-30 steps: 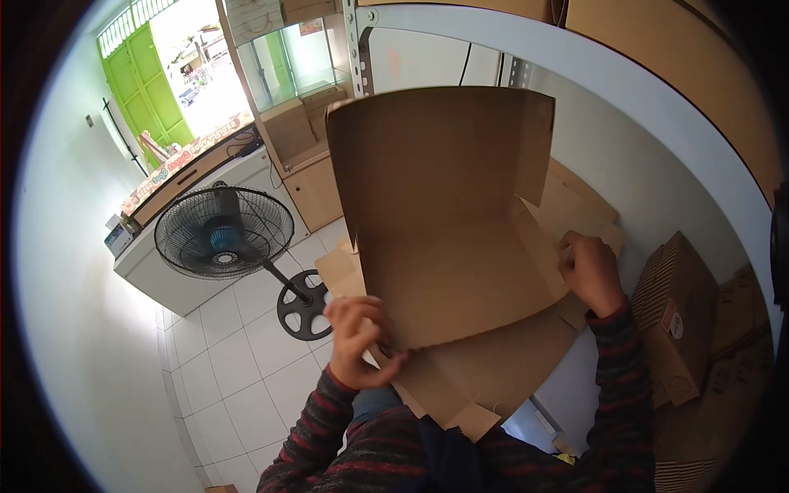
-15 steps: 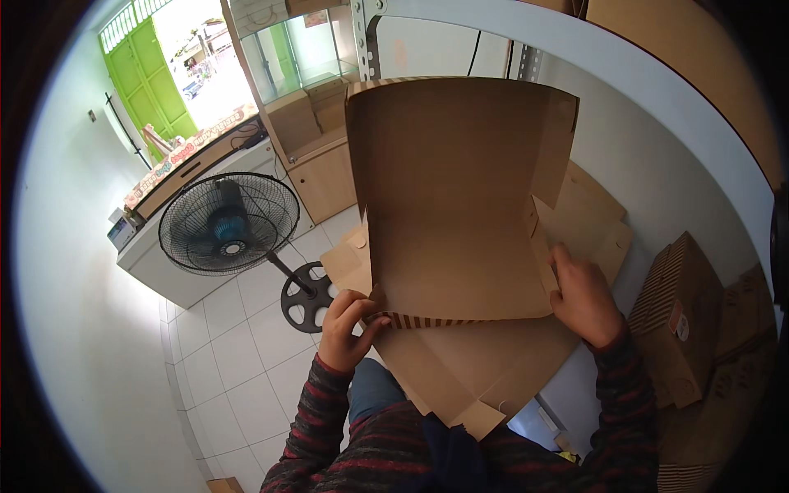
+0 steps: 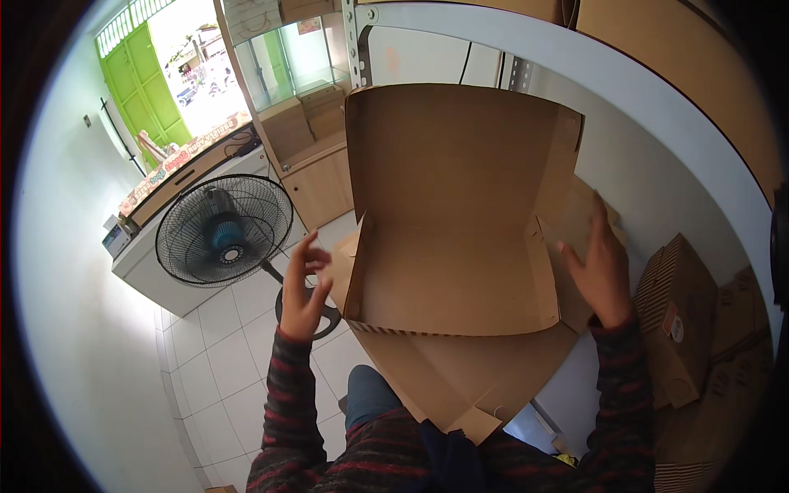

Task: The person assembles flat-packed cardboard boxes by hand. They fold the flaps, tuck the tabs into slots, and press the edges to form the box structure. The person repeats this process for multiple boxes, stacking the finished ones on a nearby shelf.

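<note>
In front of me a brown cardboard box (image 3: 456,271) stands with its lid (image 3: 464,152) raised at the back and its side walls upright. Brown-striped print runs along its front edge. Beneath it lies an unfolded flat cardboard sheet (image 3: 460,366), sticking out toward me and to both sides. My left hand (image 3: 306,283) is off the box's left side, fingers apart and holding nothing. On the right, my right hand (image 3: 600,267) hovers beside the box's right wall, its fingers stretched out and nothing in them.
Several folded striped boxes (image 3: 678,320) stand at the right by the wall. A standing fan (image 3: 226,234) is on the tiled floor to the left, before a counter (image 3: 148,263). A white metal shelf beam (image 3: 526,25) arches above, carrying more cardboard.
Both hands have let go of the box and moved apart from it, the left one outward and up. The front corners now stand upright.
</note>
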`<state>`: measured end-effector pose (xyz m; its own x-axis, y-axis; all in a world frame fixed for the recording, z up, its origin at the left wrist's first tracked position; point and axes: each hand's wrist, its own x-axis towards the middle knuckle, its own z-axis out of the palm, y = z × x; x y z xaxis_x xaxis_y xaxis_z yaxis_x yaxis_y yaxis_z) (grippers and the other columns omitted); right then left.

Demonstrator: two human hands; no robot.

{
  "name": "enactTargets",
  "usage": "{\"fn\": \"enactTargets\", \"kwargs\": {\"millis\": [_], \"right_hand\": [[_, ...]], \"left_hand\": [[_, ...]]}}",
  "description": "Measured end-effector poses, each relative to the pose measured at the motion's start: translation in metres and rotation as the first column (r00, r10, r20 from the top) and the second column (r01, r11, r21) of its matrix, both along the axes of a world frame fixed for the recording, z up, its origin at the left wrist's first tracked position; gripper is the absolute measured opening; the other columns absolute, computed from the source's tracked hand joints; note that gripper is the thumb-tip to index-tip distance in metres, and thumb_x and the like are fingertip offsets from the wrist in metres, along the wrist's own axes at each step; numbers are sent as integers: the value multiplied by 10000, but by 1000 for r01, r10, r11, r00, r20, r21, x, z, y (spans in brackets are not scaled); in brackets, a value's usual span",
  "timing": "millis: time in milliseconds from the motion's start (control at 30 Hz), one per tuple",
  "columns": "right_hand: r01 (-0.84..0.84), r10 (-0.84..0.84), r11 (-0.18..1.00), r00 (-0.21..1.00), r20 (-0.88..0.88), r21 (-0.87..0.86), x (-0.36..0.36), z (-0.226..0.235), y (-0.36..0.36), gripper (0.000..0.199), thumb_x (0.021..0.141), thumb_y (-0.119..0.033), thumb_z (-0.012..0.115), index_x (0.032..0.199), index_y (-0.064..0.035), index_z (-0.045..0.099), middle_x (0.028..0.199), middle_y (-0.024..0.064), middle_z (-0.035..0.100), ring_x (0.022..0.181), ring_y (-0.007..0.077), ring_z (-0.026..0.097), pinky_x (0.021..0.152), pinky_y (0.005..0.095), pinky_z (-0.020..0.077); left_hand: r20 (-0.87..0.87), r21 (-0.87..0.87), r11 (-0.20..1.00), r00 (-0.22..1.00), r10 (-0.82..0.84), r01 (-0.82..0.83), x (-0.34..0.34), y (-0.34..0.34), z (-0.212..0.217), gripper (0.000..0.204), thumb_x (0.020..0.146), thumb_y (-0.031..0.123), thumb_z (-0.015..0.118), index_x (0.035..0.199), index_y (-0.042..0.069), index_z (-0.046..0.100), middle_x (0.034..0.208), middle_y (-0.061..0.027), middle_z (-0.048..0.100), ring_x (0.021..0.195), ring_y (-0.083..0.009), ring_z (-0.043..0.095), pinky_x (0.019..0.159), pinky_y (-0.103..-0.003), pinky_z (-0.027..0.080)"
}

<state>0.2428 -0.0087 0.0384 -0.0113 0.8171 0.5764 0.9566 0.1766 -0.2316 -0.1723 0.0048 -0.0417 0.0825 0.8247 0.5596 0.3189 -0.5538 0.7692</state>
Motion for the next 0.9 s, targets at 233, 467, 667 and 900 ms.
{"fn": "enactTargets", "kwargs": {"millis": [233, 467, 667, 900], "right_hand": [[-478, 276, 869, 681, -678, -125, 8, -56, 56, 733, 981, -306, 557, 1511, 13, 164, 1531, 226, 303, 1432, 310, 293, 1146, 396, 275], [-489, 376, 860, 800, -468, -146, -1, -59, 49, 706, 988, -289, 557, 1508, 10, 184, 1516, 184, 335, 1417, 282, 322, 1137, 380, 284], [-438, 369, 897, 660, -654, 64, 2, -48, 46, 679, 976, -307, 581, 1483, -1, 249, 1457, 201, 409, 1381, 301, 380, 1107, 390, 334], [-338, 449, 892, 735, -508, 299, 3, -7, 34, 693, 999, -233, 529, 1533, -32, 136, 1555, 204, 254, 1393, 296, 359, 1126, 404, 314]], "left_hand": [[183, -197, 947, 958, -220, 255, 28, 77, 4, 645, 1030, 246, 449, 1544, 48, 114, 1560, -209, 252, 1455, -280, 239, 1159, -362, 220], [-129, -177, 974, 977, -168, 144, 56, 68, 1, 743, 1015, 321, 487, 1534, 15, 52, 1573, -216, 212, 1455, -295, 236, 1163, -351, 209], [128, -206, 954, 972, -194, 218, 48, 65, 17, 648, 1006, 293, 503, 1503, -2, 209, 1508, -174, 351, 1400, -279, 344, 1139, -368, 263], [272, 102, 925, 884, -381, 367, 57, 70, 60, 889, 929, 705, 341, 1482, 19, 218, 1429, -120, 380, 1341, -227, 355, 1124, -382, 254]]}}
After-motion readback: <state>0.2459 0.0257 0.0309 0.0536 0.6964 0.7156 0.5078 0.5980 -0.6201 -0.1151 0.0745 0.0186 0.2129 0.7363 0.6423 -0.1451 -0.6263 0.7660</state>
